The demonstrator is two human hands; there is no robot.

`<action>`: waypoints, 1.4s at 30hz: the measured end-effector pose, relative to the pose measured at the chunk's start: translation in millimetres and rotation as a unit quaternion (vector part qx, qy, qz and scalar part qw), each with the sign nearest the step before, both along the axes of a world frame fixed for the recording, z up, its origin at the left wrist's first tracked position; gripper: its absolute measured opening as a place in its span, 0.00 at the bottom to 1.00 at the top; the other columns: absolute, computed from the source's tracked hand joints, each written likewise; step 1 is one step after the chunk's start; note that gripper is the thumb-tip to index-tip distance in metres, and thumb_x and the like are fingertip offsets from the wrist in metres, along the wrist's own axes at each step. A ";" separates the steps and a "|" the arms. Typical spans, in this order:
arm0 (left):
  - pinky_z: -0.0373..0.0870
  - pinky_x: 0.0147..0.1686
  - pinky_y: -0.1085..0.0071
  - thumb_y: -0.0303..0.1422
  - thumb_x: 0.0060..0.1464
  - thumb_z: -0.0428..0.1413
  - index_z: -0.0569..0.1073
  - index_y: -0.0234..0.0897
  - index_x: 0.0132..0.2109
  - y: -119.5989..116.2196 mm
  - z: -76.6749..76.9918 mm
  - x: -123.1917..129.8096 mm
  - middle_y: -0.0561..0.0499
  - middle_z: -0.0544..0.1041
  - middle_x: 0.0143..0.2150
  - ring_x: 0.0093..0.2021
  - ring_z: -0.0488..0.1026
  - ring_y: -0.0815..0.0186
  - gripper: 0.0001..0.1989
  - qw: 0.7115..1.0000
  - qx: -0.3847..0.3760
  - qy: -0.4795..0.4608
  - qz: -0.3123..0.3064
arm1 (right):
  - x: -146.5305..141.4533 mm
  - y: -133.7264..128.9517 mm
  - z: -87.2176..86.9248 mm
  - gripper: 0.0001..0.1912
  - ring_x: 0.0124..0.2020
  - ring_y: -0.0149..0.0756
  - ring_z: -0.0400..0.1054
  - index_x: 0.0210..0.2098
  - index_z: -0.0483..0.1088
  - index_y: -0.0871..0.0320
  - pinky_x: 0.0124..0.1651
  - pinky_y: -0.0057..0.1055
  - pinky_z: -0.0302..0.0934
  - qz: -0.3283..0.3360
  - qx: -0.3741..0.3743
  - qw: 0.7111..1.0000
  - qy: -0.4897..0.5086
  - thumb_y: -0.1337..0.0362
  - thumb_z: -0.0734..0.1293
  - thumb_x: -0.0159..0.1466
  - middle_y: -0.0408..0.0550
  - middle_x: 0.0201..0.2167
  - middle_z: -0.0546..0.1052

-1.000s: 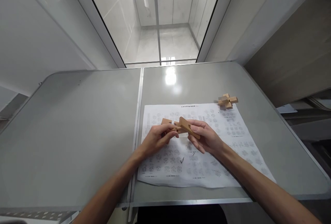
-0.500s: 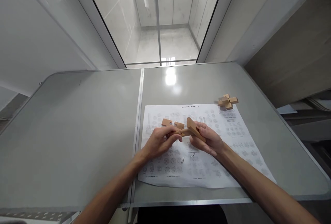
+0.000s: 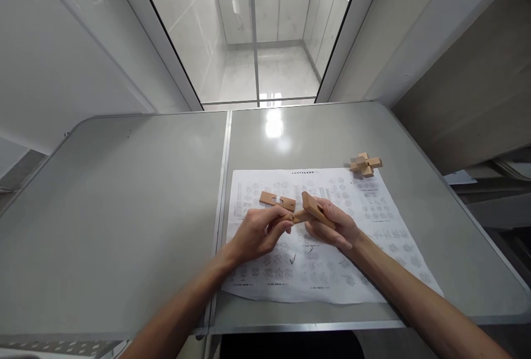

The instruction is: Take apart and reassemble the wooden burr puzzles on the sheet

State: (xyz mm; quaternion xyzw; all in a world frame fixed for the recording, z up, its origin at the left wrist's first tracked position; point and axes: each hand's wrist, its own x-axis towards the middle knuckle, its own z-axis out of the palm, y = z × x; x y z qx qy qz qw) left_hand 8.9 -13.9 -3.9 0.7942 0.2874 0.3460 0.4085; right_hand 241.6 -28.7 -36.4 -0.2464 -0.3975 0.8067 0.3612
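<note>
Fingers of the left hand [image 3: 259, 233] and right hand [image 3: 334, 225] gripping joined wooden pieces [image 3: 317, 211] above the printed sheet [image 3: 332, 287], a notched block [image 3: 277, 201] apparently lying on it, a wooden cross [image 3: 365, 165] resting at its far edge.

The table [image 3: 166, 182] is grey-green; the sheet [image 3: 332, 270], white with grey figures; the blocks [image 3: 269, 198], light brown.

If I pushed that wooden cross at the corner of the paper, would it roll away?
Probably not: the wooden cross has blocky arms sticking out different ways, so it would more likely slide or tip. It should feel stiff, because its parts look like solid wood. It might nudge or wrinkle the paper, which looks thin and lies right beside it.
</note>
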 end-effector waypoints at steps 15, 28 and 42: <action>0.63 0.30 0.73 0.42 0.76 0.50 0.73 0.37 0.40 4.6 -4.6 -7.9 0.54 0.74 0.28 0.26 0.67 0.70 0.17 0.996 -0.043 0.014 0.080 | -3.5 9.0 23.3 0.19 0.13 0.25 0.49 0.39 0.70 0.53 0.20 0.27 0.48 -0.274 0.011 0.957 -0.099 0.44 0.70 0.73 0.33 0.17 0.65; 0.72 0.47 0.61 0.31 0.75 0.48 0.72 0.37 0.36 13.8 -8.6 -13.6 0.44 0.75 0.43 0.43 0.71 0.59 0.16 0.954 0.231 0.189 0.032 | -17.3 6.4 10.2 0.16 0.39 0.44 0.74 0.51 0.77 0.55 0.44 0.40 0.66 -0.302 0.283 0.789 -0.453 0.53 0.62 0.78 0.51 0.43 0.83; 0.72 0.55 0.54 0.35 0.71 0.58 0.72 0.38 0.36 17.6 -11.0 -16.2 0.41 0.76 0.53 0.56 0.71 0.52 0.12 0.946 0.225 0.214 0.092 | -17.6 8.7 5.2 0.15 0.47 0.50 0.74 0.55 0.75 0.53 0.50 0.48 0.69 -0.283 0.343 0.761 -0.473 0.55 0.61 0.79 0.54 0.45 0.82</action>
